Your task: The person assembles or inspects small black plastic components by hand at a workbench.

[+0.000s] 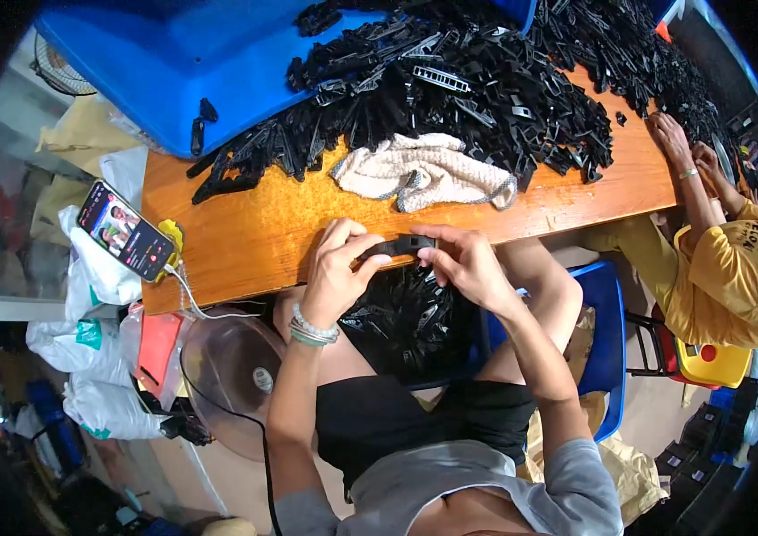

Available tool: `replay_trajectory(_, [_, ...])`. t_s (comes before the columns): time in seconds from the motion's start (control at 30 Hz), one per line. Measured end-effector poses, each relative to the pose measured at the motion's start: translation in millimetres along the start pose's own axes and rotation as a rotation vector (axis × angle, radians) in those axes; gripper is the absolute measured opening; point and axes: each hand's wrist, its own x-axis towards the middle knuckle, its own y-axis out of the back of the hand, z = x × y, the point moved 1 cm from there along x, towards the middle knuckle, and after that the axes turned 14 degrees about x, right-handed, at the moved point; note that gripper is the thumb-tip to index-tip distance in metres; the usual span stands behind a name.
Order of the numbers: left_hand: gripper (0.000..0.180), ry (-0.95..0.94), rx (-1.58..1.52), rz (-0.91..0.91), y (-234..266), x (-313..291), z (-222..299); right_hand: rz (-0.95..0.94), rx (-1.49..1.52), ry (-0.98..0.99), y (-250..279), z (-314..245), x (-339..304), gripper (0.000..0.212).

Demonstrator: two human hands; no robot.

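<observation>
Between my two hands, at the table's near edge, is a small elongated black plastic part [404, 244]. My left hand [341, 259] pinches its left end between thumb and fingers. On its right end the thumb and fingers of my right hand [466, 265] are closed. Below, between my knees, sits a heap of similar black parts [410, 317] in a dark container or bag. A large pile of black plastic parts [495, 98] covers the back of the wooden table [254, 228]. In front of that pile lies a crumpled whitish cloth [424, 170].
A blue tub [245, 67] tilts at the back left. A lit phone [126, 230] with a white cable leans at the table's left edge. White bags [98, 375] and a clear round bin [227, 380] stand left. Another person in yellow [727, 268] works at the right.
</observation>
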Motion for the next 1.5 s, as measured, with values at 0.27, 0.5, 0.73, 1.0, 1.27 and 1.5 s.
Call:
replay_trajectory(0.27, [0.019,-0.03,-0.022,-0.01,1,4,-1,0.012,-0.397,0.365,14,-3,8,0.028])
replay_trajectory(0.5, [0.019,-0.106,-0.015,-0.025,-2,7,1,-0.038,-0.462,0.468,3,-2,16,0.027])
replay_trajectory(0.73, [0.028,0.198,0.335,0.263,21,60,-36,-0.176,-0.306,0.309,-4,2,-33,0.034])
replay_trajectory(1.0, [0.023,0.152,0.654,0.396,23,74,-50,-0.02,-0.264,0.346,15,22,-58,0.027])
replay_trajectory(1.27, [0.021,0.224,0.253,0.485,42,-11,-10,0.057,-0.145,0.165,23,48,-69,0.017])
replay_trajectory(1.5, [0.026,0.729,-0.468,0.489,101,-158,-25,0.055,-0.075,-0.003,22,66,-72,0.019])
